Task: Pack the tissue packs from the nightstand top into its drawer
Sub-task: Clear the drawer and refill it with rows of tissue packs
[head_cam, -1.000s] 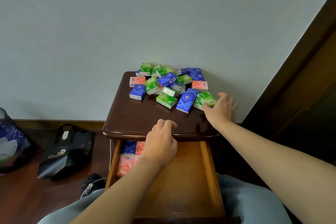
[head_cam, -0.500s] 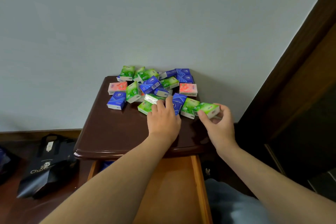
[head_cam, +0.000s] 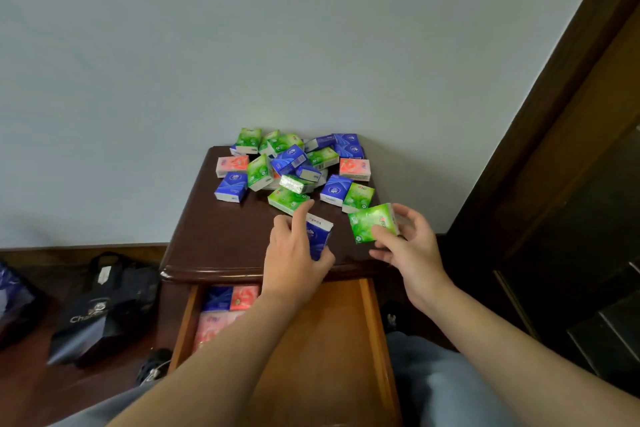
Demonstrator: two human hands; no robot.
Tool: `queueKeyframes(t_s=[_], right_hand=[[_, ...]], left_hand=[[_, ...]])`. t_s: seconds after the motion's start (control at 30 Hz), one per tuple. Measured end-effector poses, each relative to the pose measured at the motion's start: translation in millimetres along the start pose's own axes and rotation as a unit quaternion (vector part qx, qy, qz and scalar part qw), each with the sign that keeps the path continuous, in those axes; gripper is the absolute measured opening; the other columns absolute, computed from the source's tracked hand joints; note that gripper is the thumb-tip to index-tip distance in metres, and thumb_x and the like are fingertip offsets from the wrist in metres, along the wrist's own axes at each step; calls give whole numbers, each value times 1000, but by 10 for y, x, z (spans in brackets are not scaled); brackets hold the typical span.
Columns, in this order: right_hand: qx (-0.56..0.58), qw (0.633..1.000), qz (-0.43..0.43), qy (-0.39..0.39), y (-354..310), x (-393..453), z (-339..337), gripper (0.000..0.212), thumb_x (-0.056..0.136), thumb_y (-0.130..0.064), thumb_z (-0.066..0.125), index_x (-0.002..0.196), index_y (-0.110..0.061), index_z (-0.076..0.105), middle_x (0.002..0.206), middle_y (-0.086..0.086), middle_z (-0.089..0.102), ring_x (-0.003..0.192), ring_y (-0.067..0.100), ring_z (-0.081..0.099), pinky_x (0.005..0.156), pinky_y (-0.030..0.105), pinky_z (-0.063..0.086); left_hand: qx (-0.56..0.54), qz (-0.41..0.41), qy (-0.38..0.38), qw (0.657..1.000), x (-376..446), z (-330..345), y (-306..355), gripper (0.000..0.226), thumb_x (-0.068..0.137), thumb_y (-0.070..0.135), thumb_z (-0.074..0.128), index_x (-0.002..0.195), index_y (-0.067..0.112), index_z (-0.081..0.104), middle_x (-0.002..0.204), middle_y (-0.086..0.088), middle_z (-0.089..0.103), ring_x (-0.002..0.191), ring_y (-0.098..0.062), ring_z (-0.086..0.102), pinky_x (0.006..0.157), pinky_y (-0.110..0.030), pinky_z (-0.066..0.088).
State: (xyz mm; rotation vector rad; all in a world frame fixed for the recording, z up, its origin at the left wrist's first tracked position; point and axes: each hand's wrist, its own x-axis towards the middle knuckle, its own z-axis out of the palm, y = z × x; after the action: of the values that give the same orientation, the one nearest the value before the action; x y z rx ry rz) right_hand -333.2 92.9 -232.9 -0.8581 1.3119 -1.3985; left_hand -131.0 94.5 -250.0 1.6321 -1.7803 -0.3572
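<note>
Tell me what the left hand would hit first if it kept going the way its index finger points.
Likely the green tissue pack at the pile's front edge; the left hand, gripping a blue tissue pack, points there. Depth unclear.

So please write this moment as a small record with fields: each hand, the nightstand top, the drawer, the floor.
left hand: grips a blue tissue pack
right hand: pinches a green tissue pack
nightstand top: heap of green, blue and pink packs at the back
drawer: open; blue and pink packs in its back left corner
floor: black paper bag left of the nightstand
</note>
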Motion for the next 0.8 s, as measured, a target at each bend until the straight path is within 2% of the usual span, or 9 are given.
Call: queueKeyframes(t_s=[0.07, 0.13, 0.27, 0.4, 0.53, 0.63, 0.8], right_hand=[[10, 999, 38, -11, 12, -185, 105, 42, 86, -16, 84, 123, -25, 65, 111, -1, 77, 76, 7, 73, 67, 30, 60], [-4, 996, 83, -27, 56, -379, 231, 37, 84, -31, 86, 116, -26, 70, 107, -1, 79, 80, 7, 74, 65, 28, 56], [-35, 979, 184, -84, 280, -779, 520, 42, 84, -44, 84, 118, -24, 71, 105, 4, 80, 94, 19, 78, 62, 32, 58], [-110, 950, 248, -154, 681, -1202, 851, 46, 84, -33, 87, 123, -20, 65, 110, 6, 79, 96, 23, 79, 65, 36, 61], [-180, 918, 297, -191, 1117, -1573, 1209, 49, 78, -14, 91, 118, -16, 63, 110, 6, 76, 89, 21, 79, 71, 42, 65], [-249, 903, 297, -184, 1326, -1732, 1414, 48, 73, -9, 94, 109, -16, 63, 103, 6, 75, 91, 21, 75, 77, 40, 63], [-277, 896, 312, -153, 1449, -1720, 1610, 57, 70, -11, 96, 117, -6, 65, 110, 14, 75, 103, 28, 74, 93, 44, 60]], left_hand=[[-70, -18, 3, 997, -277, -158, -156, 77, 83, 30, 78, 145, 45, 35, 121, 8, 36, 101, -10, 59, 84, -25, 59], [-122, -51, 16, 991, -568, -311, -316, 71, 84, 30, 80, 137, 52, 38, 122, 14, 33, 101, -6, 62, 79, -14, 57], [-192, -143, 71, 968, -1109, -641, -671, 63, 85, 29, 83, 127, 53, 42, 123, 17, 38, 107, -5, 59, 77, -11, 54], [-251, -198, 121, 940, -1536, -974, -998, 59, 83, 22, 86, 119, 49, 48, 117, 17, 60, 102, 9, 62, 73, -8, 53], [-265, -217, 143, 929, -1845, -1115, -1223, 65, 81, 11, 87, 130, 32, 50, 121, 10, 62, 105, -1, 65, 84, -9, 52], [-291, -234, 149, 916, -1948, -1092, -1305, 69, 84, 4, 83, 135, 33, 48, 127, 10, 60, 111, -1, 64, 87, -13, 55], [-302, -276, 177, 895, -1904, -1048, -1373, 61, 92, 9, 76, 139, 34, 47, 132, 8, 60, 118, -15, 63, 80, -11, 55]])
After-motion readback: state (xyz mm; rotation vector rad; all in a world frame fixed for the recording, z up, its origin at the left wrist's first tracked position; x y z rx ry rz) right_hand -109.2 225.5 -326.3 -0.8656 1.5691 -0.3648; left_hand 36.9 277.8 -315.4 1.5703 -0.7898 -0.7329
